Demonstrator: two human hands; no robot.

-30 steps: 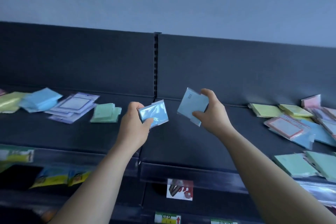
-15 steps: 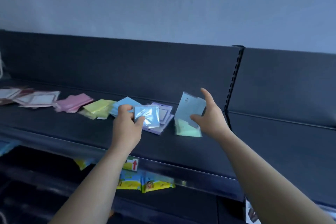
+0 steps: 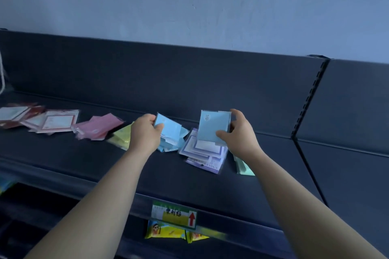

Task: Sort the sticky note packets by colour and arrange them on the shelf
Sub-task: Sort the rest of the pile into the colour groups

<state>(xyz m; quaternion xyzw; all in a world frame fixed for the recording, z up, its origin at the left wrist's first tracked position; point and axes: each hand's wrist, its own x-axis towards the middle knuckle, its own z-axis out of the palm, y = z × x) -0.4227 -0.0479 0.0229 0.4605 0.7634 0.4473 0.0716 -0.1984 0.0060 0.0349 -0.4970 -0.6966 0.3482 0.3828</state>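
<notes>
Half a second before, the left hand (image 3: 145,132) had held its glossy blue packet (image 3: 168,127) in front of the purple pile (image 3: 204,151). Now that packet was over the blue pile (image 3: 174,145), low against it, with thumb and fingers still pinching its left edge; whether it already rested there could not be told. The right hand (image 3: 237,134) had also shifted. Its pale blue packet (image 3: 213,127), which had covered the green packet (image 3: 243,167), now stood nearly upright above the purple pile, gripped by its right and lower edges between curled fingers and thumb. The green packet had come into sight lower right, partly hidden behind the right forearm. The view itself had drawn closer and swung left, so more of the row showed. Left of the blue pile along the dark shelf (image 3: 168,176) lay yellow packets (image 3: 121,135), half covered by the left hand, then pink packets (image 3: 99,126), then red-bordered white packets (image 3: 56,122) trailing toward the edge. A slotted upright (image 3: 309,99) split the back panel on the right. On the shelf's front lip hung a green and yellow price label (image 3: 174,214) with a red arrow, and yellow snack packs (image 3: 164,231) showed on the level below.
</notes>
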